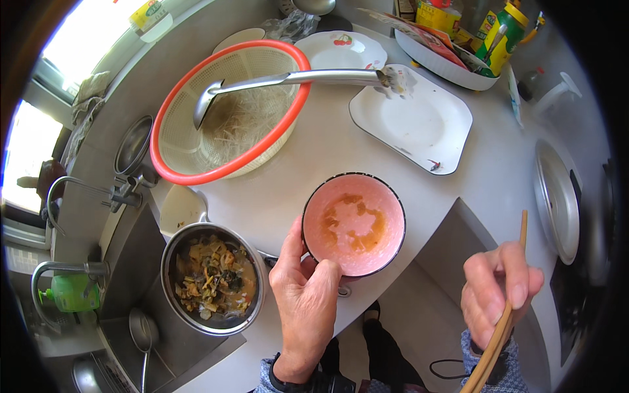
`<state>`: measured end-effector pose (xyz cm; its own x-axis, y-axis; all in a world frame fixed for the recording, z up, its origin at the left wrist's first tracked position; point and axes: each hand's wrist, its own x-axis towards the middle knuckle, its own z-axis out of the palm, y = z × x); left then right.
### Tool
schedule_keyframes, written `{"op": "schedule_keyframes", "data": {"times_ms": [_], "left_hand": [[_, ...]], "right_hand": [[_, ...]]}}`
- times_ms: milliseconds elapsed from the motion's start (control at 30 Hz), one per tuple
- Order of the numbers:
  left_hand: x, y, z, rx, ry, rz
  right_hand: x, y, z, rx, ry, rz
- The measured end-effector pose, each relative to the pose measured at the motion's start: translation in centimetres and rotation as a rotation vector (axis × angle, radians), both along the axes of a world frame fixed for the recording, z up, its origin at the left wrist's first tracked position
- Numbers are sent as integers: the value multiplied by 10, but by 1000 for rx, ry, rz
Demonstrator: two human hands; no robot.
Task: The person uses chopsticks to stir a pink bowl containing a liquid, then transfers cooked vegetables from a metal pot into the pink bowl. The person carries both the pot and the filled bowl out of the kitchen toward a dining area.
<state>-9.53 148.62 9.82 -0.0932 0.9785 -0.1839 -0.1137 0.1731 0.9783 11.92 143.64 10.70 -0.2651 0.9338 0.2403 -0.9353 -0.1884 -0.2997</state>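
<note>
My left hand (309, 290) grips a pink bowl (355, 263) by its side, thumb at the rim and fingers around the outside. A brownish-orange residue lies in patches on the bowl's inside. Wooden chopsticks (493, 346) are held in my right hand (496, 290), off to the right of the bowl and apart from it. To the left of my left hand stands a metal pot (264, 282) containing chopped, cooked vegetables in brownish liquid. Behind it, a red-rimmed plastic colander (189, 177) contains thin translucent noodle-like strands. A metal ladle (314, 77) lies across the colander.
The ladle's handle end reaches over a white squarish plate (417, 115). Behind are a cherry-patterned plate (324, 54) and a white tray (442, 71) of packets and bottles. A sink (128, 339) with faucets is at left. A metal lid (557, 201) stands at right, near the counter's cut-in edge.
</note>
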Motion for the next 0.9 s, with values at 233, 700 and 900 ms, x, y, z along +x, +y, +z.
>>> {"op": "schedule_keyframes", "data": {"times_ms": [233,700,900], "left_hand": [[-2,5,-11,-11,-63,-4],[3,10,-47,48,93,40],[4,10,-51,98,119,26]], "right_hand": [[33,21,-19,-96,-154,-228],[3,3,-53,536,-1736,-1347],[-12,8,-56,611,-2042,-1426]]}}
